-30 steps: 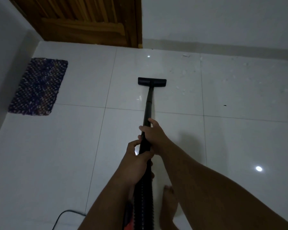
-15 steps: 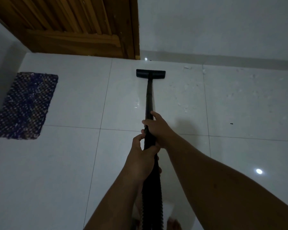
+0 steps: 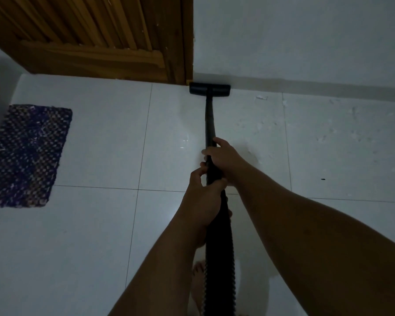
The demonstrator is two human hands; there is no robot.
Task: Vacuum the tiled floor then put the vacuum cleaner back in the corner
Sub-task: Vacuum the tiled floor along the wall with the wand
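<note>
White tiled floor (image 3: 89, 236), vacuum wand (image 3: 209, 124) gripped by right hand (image 3: 224, 157), left hand (image 3: 203, 201) below

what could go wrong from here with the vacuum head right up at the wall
The vacuum head sits at the foot of the wall, beside the door frame; pushing on could knock either. White debris lies to the right and could get missed. The hose hangs close to a bare foot and might trip the person.
</note>
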